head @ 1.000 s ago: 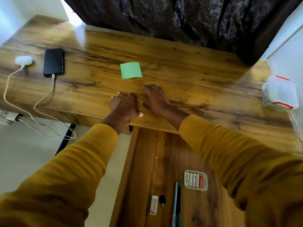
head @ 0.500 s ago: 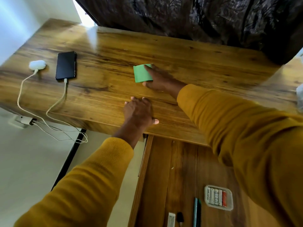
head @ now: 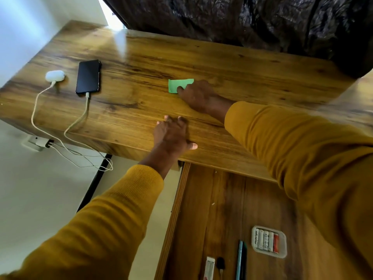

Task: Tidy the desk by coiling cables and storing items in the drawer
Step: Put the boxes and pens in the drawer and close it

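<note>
- Storage of loose items appears to be the step in hand: the green sticky-note pad (head: pixel 180 85) is being reached for, judged from the drawer (head: pixel 226 209) standing open below the front edge of the desk (head: pixel 252 77).
- The right hand (head: pixel 198 96) is laid on the pad, near the middle of the desktop. Its fingers are spread over the pad's right and near part, with one fingertip seen pressing on the green surface. No curl under the pad's edge can be seen, so the pad is taken as touched, not yet gripped.
- The left hand (head: pixel 171 134) is rested flat on the desktop near its front edge, fingers fairly straight, thumb out to the side. Nothing is held in it.
- The next move is judged to call for the pad's edge to be lifted or slid so that it can be pinched, then carried back over the front edge and down into the drawer.
- Already lying in the drawer are a battery pack (head: pixel 269 241), a pen (head: pixel 240 259) and two small items at the bottom of the view, too small to be named.
- The cables are not yet coiled. Toward the left end of the desktop lie a black phone (head: pixel 88 76) and a white earbud case (head: pixel 55 75), each with a white cable (head: pixel 76 122) plugged in; both cables trail over the front edge to a wall outlet (head: pixel 37 141).
</note>
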### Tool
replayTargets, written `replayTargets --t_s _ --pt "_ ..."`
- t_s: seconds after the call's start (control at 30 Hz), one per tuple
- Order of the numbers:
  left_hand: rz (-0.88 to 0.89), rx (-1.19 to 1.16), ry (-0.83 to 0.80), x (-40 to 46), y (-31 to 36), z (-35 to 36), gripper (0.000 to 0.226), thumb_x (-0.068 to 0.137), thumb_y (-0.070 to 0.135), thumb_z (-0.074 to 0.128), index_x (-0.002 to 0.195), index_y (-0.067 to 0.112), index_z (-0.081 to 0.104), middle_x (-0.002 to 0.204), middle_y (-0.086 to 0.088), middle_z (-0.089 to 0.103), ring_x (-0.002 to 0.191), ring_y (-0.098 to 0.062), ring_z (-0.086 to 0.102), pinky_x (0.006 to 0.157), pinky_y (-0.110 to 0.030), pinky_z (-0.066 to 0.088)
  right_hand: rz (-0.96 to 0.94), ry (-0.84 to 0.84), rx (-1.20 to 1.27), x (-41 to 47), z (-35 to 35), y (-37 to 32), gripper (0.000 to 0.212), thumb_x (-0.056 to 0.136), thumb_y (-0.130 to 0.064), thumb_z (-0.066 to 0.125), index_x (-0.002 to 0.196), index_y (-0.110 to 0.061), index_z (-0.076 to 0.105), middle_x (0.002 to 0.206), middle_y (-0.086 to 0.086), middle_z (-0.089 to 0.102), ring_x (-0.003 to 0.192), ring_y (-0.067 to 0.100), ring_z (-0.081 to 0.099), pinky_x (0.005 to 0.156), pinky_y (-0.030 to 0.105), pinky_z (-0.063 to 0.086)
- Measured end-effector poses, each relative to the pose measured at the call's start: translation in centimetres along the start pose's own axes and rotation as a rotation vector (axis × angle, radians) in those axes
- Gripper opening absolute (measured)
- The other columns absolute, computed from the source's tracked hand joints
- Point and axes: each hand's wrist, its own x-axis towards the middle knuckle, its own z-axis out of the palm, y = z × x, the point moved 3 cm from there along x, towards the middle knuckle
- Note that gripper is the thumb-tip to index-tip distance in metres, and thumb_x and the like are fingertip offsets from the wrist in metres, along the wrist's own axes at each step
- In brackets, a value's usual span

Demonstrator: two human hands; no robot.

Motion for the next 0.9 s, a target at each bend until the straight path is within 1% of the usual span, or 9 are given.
replayTargets --t_s 0.17,0.3,0.37,0.43,0.5,0.57,0.63,0.77,0.9 --pt "-0.010 -0.044 0.027 -0.4 -0.3 0.2 0.106 0.079 0.075 0.071 0.159 0.021 0.026 0.168 -0.023 0.024 0.149 -0.048 0.035 0.116 -0.054 0.040 0.080 0.146 0.074 -3.5 -0.3 0.6 0.037 0.107 -0.013 0.039 0.143 -0.010 0.047 0.117 0.015 0.070 0.095 0.038 0.071 0.061 0.039 0.041" --pt "-0.041 -0.097 0.073 -1.1 -0.6 0.3 0.104 0.077 0.078 0.070 0.155 0.022 0.032 0.170 -0.016 0.025 0.150 -0.043 0.033 0.112 -0.052 0.043 0.329 0.386 0.372 -7.6 -2.0 0.3 0.038 0.103 -0.021 0.047 0.141 -0.019 0.053 0.112 0.009 0.074 0.089 0.036 0.073 0.060 0.040 0.057" --pt "-0.046 -0.158 0.097 -2.1 -0.6 0.3 0.091 0.084 0.075 0.065 0.152 0.021 0.039 0.166 -0.015 0.032 0.149 -0.040 0.036 0.109 -0.049 0.043 0.458 0.474 0.572 -10.2 -2.9 -0.2 0.035 0.105 -0.024 0.049 0.139 -0.020 0.056 0.114 0.009 0.075 0.094 0.033 0.075 0.066 0.042 0.062" --pt "-0.043 -0.392 0.197 -3.3 -0.6 0.4 0.060 0.098 0.066 0.052 0.134 0.020 0.061 0.143 -0.015 0.060 0.127 -0.034 0.058 0.092 -0.041 0.049 0.584 0.513 0.777 -13.1 -3.6 -1.0 0.032 0.106 -0.027 0.049 0.135 -0.019 0.059 0.115 0.007 0.075 0.097 0.027 0.075 0.068 0.037 0.062" --pt "-0.078 -0.868 0.335 -5.5 -0.5 0.7 0.045 0.104 0.060 0.045 0.104 0.026 0.074 0.109 -0.007 0.075 0.094 -0.026 0.069 0.080 -0.037 0.052 0.683 0.544 0.937 -16.0 -4.1 -1.6 0.027 0.106 -0.026 0.049 0.128 -0.017 0.063 0.113 0.004 0.075 0.096 0.022 0.074 0.063 0.033 0.059" --pt "-0.089 -1.292 0.415 -8.1 0.3 1.4 0.035 0.103 0.059 0.050 0.089 0.038 0.074 0.094 0.001 0.078 0.086 -0.023 0.075 0.081 -0.051 0.063 0.740 0.536 1.094 -19.0 -4.1 -2.5 0.022 0.105 -0.023 0.050 0.119 -0.016 0.065 0.108 0.003 0.075 0.088 0.020 0.073 0.058 0.032 0.056" --pt "-0.028 -1.467 0.421 -10.7 2.0 2.1 0.022 0.105 0.046 0.058 0.101 0.035 0.077 0.095 0.006 0.079 0.089 -0.022 0.078 0.082 -0.052 0.064 0.811 0.478 1.310 -22.0 -3.8 -3.8 0.019 0.105 -0.021 0.052 0.113 -0.014 0.067 0.100 0.001 0.074 0.073 0.017 0.073 0.052 0.036 0.057" --pt "-0.006 -1.603 0.357 -14.6 4.2 4.3 0.031 0.103 0.032 0.065 0.125 0.013 0.074 0.113 0.000 0.079 0.106 -0.016 0.076 0.085 -0.038 0.063 0.994 0.335 1.652 -28.4 -3.2 -6.3 0.019 0.105 -0.017 0.054 0.109 -0.009 0.070 0.093 0.004 0.074 0.047 0.007 0.064 0.044 0.024 0.046" --pt "-0.028 -1.552 0.303 -18.0 5.4 7.9 0.018 0.098 0.026 0.073 0.114 0.020 0.076 0.099 0.010 0.079 0.095 -0.011 0.077 0.080 -0.034 0.064 1.082 0.222 1.677 -34.7 -1.7 -8.5 0.013 0.102 -0.022 0.062 0.107 -0.018 0.074 0.090 -0.001 0.074 0.066 0.005 0.065 0.054 0.020 0.048"
